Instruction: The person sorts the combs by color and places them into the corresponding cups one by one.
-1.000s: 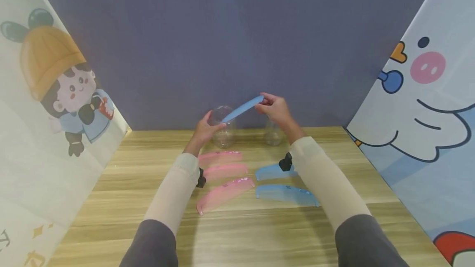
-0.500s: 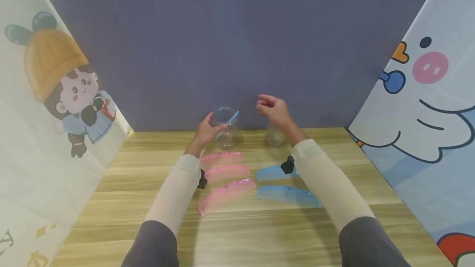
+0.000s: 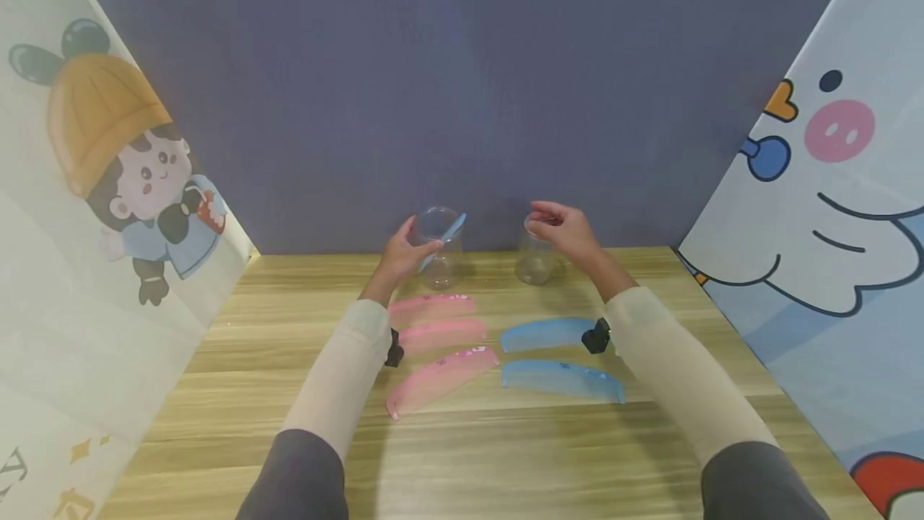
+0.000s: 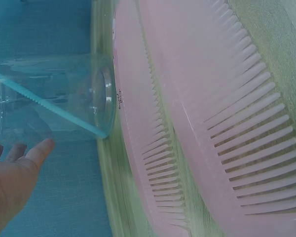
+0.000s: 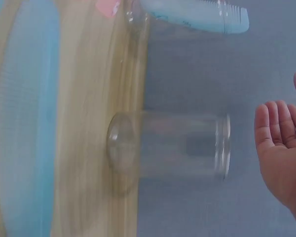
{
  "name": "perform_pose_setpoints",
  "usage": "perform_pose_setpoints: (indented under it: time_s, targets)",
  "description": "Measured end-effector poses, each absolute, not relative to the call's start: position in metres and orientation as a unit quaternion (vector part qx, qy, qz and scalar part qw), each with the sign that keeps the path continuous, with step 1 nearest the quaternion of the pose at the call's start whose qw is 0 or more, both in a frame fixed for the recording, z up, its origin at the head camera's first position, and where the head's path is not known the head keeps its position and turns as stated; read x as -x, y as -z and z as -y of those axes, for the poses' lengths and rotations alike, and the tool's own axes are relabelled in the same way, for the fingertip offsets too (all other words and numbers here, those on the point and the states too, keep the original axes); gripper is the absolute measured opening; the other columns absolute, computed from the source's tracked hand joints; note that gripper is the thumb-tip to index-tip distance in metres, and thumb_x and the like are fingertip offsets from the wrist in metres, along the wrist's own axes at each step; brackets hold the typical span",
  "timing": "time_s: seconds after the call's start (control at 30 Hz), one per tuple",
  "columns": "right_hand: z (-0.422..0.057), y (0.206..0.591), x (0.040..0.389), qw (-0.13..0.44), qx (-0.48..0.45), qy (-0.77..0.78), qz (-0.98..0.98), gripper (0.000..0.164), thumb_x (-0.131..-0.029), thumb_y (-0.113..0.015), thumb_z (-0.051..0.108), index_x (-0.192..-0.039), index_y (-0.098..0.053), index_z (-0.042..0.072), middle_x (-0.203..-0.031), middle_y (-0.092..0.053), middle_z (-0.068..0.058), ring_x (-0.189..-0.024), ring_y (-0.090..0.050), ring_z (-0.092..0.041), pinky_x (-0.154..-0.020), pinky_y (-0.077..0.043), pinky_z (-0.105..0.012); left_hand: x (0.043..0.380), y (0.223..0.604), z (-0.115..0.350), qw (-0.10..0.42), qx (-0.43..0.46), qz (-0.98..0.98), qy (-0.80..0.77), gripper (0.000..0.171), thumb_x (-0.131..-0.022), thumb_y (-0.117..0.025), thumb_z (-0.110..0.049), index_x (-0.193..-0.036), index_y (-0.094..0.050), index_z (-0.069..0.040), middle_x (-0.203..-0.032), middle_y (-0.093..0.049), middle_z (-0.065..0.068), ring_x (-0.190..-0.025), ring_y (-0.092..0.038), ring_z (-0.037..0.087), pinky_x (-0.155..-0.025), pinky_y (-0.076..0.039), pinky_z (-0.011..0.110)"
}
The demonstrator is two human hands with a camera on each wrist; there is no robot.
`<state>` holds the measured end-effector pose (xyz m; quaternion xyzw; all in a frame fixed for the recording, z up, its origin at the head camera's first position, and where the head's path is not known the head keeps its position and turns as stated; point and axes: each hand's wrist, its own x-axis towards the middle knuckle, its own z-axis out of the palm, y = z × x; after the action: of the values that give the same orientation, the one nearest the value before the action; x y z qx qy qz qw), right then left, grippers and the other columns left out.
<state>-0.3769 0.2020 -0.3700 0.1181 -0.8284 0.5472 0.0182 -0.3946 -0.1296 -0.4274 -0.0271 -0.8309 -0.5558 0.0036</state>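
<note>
A clear plastic jar stands at the back of the table, and my left hand holds its side, thumb toward the front. Inside that jar a blue comb leans slantwise, one end by the rim. To the right stands a second clear jar with nothing seen inside. My right hand hovers by this jar's rim, fingers loosely bent and holding nothing; the right wrist view shows it apart from the jar.
Three pink combs lie on the wooden table at the left, partly beside the left forearm. Two blue combs lie at the right, below the right wrist. A dark panel rises behind the jars, with printed side panels.
The right hand let go of the blue comb, which dropped into the left jar. The hand then moved right, toward the second jar. The left hand stays on its jar.
</note>
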Motion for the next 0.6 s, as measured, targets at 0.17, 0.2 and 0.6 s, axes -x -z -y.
perform_pose_setpoints:
  time_s: [0.17, 0.2, 0.6]
  targets:
    - [-0.223, 0.378, 0.372, 0.024, -0.119, -0.525, 0.842, 0.055, -0.099, -0.068, 0.026, -0.148, -0.053, 0.007, -0.139, -0.060, -0.023, -0.107, -0.062, -0.008, -0.087, -0.056, -0.018, 0.395, 0.428, 0.130, 0.002, 0.028, 0.829, 0.559, 0.098, -0.088, -0.080, -0.039, -0.164, -0.021, -0.023, -0.167, -0.029, 0.017, -0.152, -0.032, 0.039, -0.124, -0.033, 0.051]
    - [-0.228, 0.381, 0.372, 0.024, -0.118, -0.523, 0.844, 0.054, -0.099, -0.068, 0.027, -0.147, -0.053, 0.006, -0.138, -0.061, -0.022, -0.106, -0.062, -0.006, -0.087, -0.056, -0.018, 0.396, 0.428, 0.130, 0.002, 0.028, 0.829, 0.559, 0.098, -0.088, -0.080, -0.039, -0.164, -0.021, -0.023, -0.167, -0.029, 0.017, -0.152, -0.032, 0.039, -0.124, -0.033, 0.051]
    - [-0.277, 0.409, 0.353, -0.046, -0.120, -0.444, 0.887, 0.060, -0.099, -0.068, 0.035, -0.149, -0.052, 0.007, -0.134, -0.064, -0.020, -0.114, -0.061, -0.020, -0.085, -0.054, -0.019, 0.392, 0.426, 0.128, 0.008, 0.022, 0.829, 0.558, 0.099, -0.086, -0.081, -0.039, -0.164, -0.022, -0.023, -0.166, -0.030, 0.018, -0.150, -0.034, 0.041, -0.124, -0.033, 0.053]
